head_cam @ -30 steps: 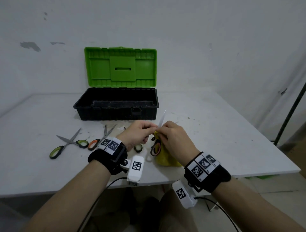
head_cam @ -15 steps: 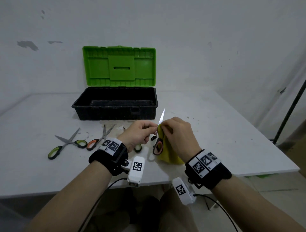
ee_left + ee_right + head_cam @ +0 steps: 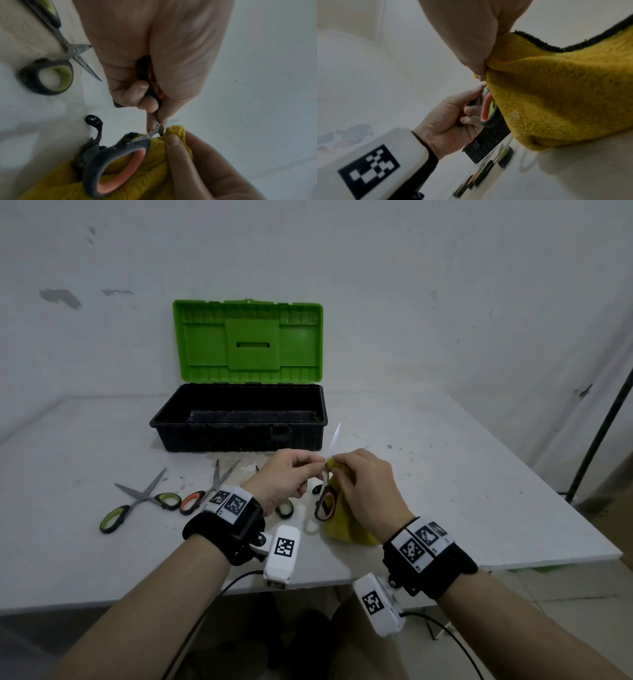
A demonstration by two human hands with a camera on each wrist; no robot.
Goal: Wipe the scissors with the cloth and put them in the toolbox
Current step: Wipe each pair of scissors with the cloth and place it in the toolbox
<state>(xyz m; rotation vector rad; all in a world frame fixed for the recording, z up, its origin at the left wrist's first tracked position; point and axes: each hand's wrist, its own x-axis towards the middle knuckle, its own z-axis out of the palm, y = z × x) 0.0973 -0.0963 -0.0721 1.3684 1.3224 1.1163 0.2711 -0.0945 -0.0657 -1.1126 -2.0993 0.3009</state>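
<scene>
My left hand (image 3: 313,463) holds a pair of orange-handled scissors (image 3: 324,505) upright over the table. It pinches them near the pivot, with one handle in the palm (image 3: 147,75). The blade tip (image 3: 336,434) points up towards the toolbox. My right hand (image 3: 344,474) pinches a yellow cloth (image 3: 346,530) against the blade just below the bare tip. The cloth (image 3: 556,94) hangs down behind the free handle loop (image 3: 116,169). The black toolbox (image 3: 222,441) stands open behind the hands with its green lid (image 3: 246,340) raised.
On the table to the left lie green-handled scissors (image 3: 140,501) and another orange-handled pair (image 3: 202,498). A further green-handled pair (image 3: 285,510) lies half hidden under my left hand. The table's front edge is near my wrists. A dark pole (image 3: 599,433) stands at the right.
Both hands have risen a little with the scissors. The cloth in my right hand has shifted slightly up the blade. The scissors stay upright in my left hand.
</scene>
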